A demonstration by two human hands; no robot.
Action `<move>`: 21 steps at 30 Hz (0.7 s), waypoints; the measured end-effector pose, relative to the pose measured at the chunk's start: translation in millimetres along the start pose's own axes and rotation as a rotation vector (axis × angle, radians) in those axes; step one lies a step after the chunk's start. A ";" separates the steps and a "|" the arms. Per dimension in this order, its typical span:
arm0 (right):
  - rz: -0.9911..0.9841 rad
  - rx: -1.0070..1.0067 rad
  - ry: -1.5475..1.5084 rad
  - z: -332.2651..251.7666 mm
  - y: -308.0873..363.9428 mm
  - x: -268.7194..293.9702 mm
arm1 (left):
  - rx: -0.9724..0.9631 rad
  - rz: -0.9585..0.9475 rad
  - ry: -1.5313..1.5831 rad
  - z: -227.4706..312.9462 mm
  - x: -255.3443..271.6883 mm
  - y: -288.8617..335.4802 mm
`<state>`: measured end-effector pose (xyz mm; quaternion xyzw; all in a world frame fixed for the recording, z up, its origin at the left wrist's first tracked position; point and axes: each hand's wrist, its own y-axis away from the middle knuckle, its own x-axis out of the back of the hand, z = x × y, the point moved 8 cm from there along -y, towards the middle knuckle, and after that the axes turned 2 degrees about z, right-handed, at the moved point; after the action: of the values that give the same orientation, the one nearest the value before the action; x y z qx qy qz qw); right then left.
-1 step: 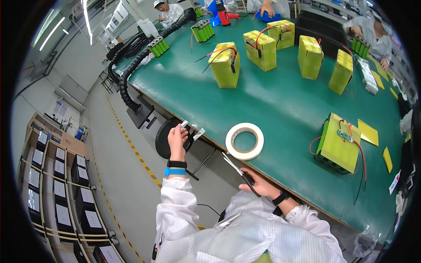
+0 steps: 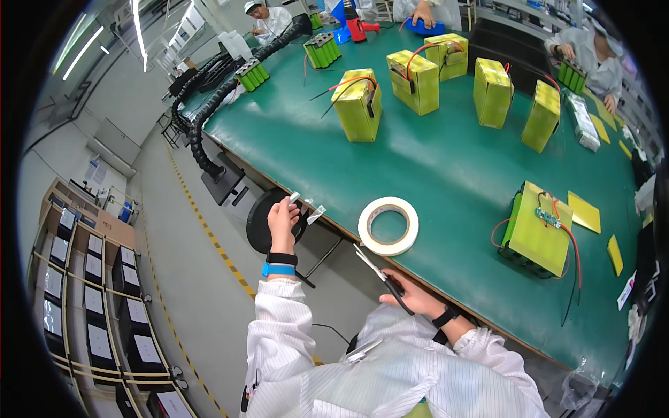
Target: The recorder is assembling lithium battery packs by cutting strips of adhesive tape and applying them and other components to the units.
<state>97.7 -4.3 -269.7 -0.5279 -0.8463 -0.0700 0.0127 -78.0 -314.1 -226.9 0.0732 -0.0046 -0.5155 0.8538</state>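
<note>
My left hand [image 2: 281,224] is raised beside the table's near edge, fingers closed at a short white tape strip [image 2: 295,197]. A second white tape strip [image 2: 317,213] hangs at the table edge just right of it. My right hand [image 2: 416,296] grips scissors [image 2: 391,284] by their dark handles, with the metal blades pointing up and left toward the edge. Beyond the blade tips, a roll of white tape [image 2: 410,221] lies flat on the green table [image 2: 446,174].
Yellow-wrapped battery packs [image 2: 359,108] with wires stand across the table's far side. Nearer on the right sits a yellow-green pack [image 2: 536,240] with a circuit board. A black stool [image 2: 263,226] is below the left hand. A ribbed black hose [image 2: 202,132] runs along the left. Other people work beyond.
</note>
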 end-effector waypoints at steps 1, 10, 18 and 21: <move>0.005 0.002 0.005 2.8 0.8 0.0 | -0.002 -0.005 0.005 -3.6 -2.1 -7.1; -0.175 0.094 0.103 -3.7 22.5 -21.0 | -0.002 0.083 -0.397 -20.3 2.9 -29.6; -0.211 0.169 -0.331 -99.2 53.9 -7.3 | 0.308 -0.231 -0.669 3.5 -21.6 -7.6; -0.124 0.187 -0.343 -126.6 70.9 10.5 | 0.344 -0.168 -0.752 2.6 -15.8 5.5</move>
<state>149.9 19.1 -136.0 -0.4753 -0.8698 0.0994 -0.0871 -80.8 -298.0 -222.5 0.0214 -0.3957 -0.5657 0.7231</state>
